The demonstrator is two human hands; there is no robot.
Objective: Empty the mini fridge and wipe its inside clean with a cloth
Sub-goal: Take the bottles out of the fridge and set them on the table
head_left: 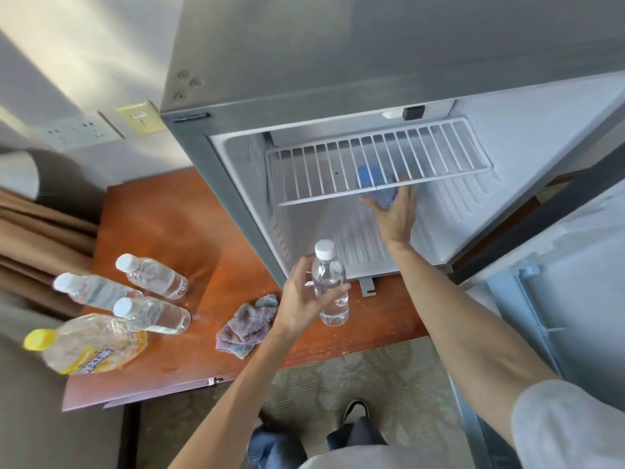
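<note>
The mini fridge point(236, 184) stands open on a wooden cabinet top, its white wire shelf point(372, 164) bare. My left hand point(304, 299) grips a clear water bottle point(329, 286) with a white cap, upright in front of the fridge's lower edge. My right hand point(395, 211) reaches inside under the shelf and is closed on a blue object point(370, 177), partly hidden by the shelf wires. A crumpled grey-purple cloth point(248, 321) lies on the cabinet top left of my left hand.
Three clear water bottles point(152, 275) lie on the cabinet top point(162, 225) at the left, beside a yellow-capped bottle point(88, 343). The open fridge door point(554, 299) is at the right. Curtains hang at far left. Patterned carpet point(338, 377) and my shoe are below.
</note>
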